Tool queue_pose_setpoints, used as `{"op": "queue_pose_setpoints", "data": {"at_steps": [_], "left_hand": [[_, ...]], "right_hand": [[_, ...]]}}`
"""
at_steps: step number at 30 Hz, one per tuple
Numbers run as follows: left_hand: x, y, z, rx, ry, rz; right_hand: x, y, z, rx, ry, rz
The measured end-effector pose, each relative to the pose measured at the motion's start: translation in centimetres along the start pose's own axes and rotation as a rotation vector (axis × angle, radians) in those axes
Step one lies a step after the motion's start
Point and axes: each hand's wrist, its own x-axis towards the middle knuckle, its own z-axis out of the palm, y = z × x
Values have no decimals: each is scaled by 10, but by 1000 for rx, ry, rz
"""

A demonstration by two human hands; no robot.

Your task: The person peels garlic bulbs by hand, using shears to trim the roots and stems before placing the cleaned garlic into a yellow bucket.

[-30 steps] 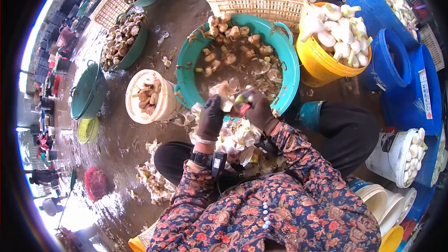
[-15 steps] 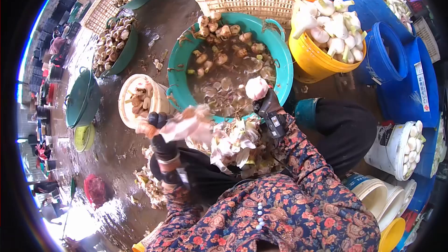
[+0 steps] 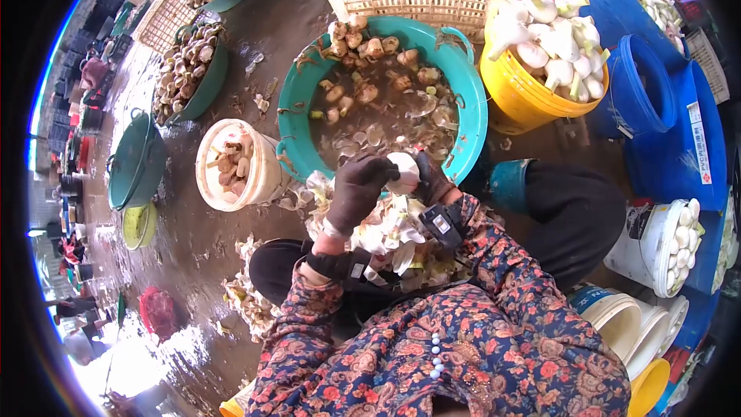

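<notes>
A white garlic bulb (image 3: 404, 173) is held over the near rim of the teal tub (image 3: 290, 100). My right hand (image 3: 434, 177), in a dark glove, grips it from the right. My left hand (image 3: 361, 191), gloved too, has its bent fingers closed at the bulb's left side; its fingertips are partly hidden. Inside the tub, brownish unpeeled garlic bulbs (image 3: 366, 93) and loose skins lie in murky water. Beneath my hands, a heap of peeled-off garlic skins (image 3: 378, 228) lies between my legs.
Left of the tub stands a white bucket (image 3: 262, 177) with garlic pieces. A yellow bucket (image 3: 509, 104) heaped with white bulbs stands at right, beside a blue bucket (image 3: 644, 85). Behind the tub is a cream crate (image 3: 417, 4). Garlic-filled tubs and wet floor (image 3: 193, 247) lie left.
My left hand has moved right and up from beside the white bucket to the bulb, and the skins it held are gone from it. The bulb is slightly lower and further left.
</notes>
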Motion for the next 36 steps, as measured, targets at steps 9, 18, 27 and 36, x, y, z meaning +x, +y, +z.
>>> {"op": "queue_pose_setpoints", "data": {"at_steps": [9,18,27,36], "left_hand": [[-31,5,-51,61,42,-289],[1,-62,-36,461,-7,-329],[55,-118,-68,582,18,-420],[156,-224,-82,1107,250,-598]], "right_hand": [[4,-12,-9,163,-100,-86],[-54,-182,70,-894,702,-1088],[-37,-435,-12,-2085,1130,-1325],[-67,-424,56,-2478,1297,-623]]}}
